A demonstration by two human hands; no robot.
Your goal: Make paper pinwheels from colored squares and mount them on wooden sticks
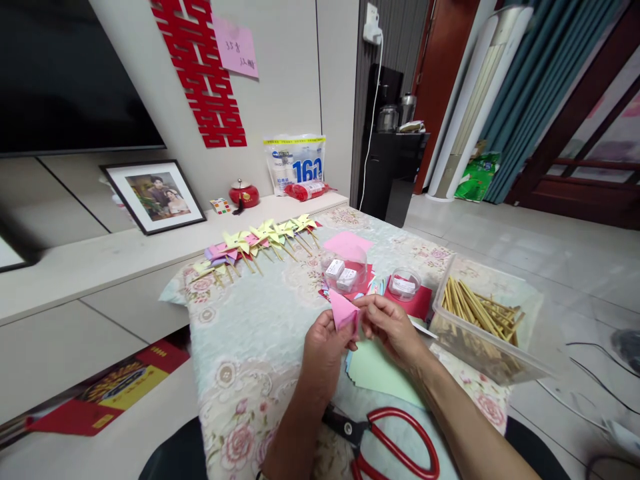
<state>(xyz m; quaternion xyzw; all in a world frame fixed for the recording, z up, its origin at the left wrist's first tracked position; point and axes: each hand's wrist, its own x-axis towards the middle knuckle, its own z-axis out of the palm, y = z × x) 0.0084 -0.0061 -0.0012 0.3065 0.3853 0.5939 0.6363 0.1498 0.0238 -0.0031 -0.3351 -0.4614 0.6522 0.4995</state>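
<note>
In the head view, the left hand (pixel 327 343) is closing loosely, its thumb and fingers pinching the folded pink paper (pixel 343 313). The right hand (pixel 387 327) is curling partway, its thumb and index finger meeting at the paper's right edge, so the paper is sitting between both hands above the floral surface (pixel 260 333).

Below the right hand, a stack of pale green sheets (pixel 383 373) is lying flat. Nearer the person, the red-handled scissors (pixel 380 443) are resting between the forearms. Just beyond the hands, a clear round container (pixel 345 272) is holding small white boxes, and a smaller clear container (pixel 405 285) is standing on red paper (pixel 417 304). To the right of the right hand, a clear plastic bin (pixel 487 353) is holding a heap of tan sticks (pixel 473 307). Well beyond the left hand, toward the left, yellow, pink and purple pinwheels (pixel 265 235) are lying in a row.
</note>
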